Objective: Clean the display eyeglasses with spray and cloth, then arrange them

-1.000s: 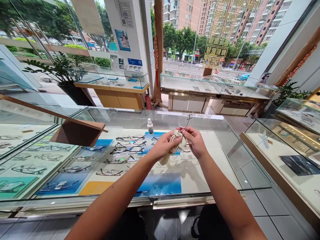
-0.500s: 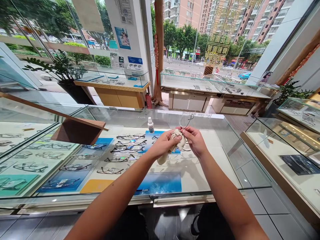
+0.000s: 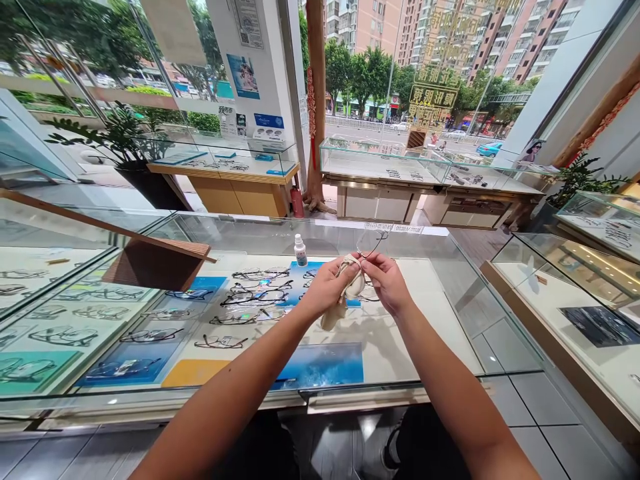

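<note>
The left hand is closed around a beige cloth, which is bunched over the glasses. The right hand pinches the glasses from the 3 o'clock side, fingertips touching the cloth. One thin dark temple sticks up at 12 o'clock above the knuckles, and the lenses are hidden in the cloth. All this is held just above the glass counter, near its middle. A small white bottle stands on the glass at 10 o'clock. Rows of frames lie under the glass at 9 o'clock.
</note>
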Available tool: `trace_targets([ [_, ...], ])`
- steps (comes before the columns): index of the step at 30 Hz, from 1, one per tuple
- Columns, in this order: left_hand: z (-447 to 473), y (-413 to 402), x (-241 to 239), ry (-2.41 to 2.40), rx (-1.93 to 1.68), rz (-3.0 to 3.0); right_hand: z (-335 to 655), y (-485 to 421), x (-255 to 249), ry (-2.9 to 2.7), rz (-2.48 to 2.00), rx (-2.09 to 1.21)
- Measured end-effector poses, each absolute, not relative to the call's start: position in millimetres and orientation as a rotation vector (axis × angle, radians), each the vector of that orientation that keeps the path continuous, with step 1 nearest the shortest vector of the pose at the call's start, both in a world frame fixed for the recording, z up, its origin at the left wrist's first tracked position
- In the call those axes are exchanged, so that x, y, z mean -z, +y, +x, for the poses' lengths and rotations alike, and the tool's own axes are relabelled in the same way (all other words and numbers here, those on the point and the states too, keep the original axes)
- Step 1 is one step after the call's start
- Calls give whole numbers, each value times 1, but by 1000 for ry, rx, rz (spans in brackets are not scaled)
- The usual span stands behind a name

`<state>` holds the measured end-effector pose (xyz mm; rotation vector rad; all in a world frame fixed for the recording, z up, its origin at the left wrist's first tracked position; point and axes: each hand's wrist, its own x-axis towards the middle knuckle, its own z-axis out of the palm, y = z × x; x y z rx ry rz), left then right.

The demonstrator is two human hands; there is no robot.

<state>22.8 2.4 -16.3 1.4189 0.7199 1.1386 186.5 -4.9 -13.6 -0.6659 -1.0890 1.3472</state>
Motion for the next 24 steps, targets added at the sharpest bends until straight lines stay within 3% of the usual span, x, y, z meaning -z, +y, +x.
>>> trace_targets([
  [8,19,1,11,678,-1010,1390,187,-5,12,-1038,-670,-1372],
  [24,24,-2,11,696,-1128,1358,184,-6,14,-1077,-655,-1361],
])
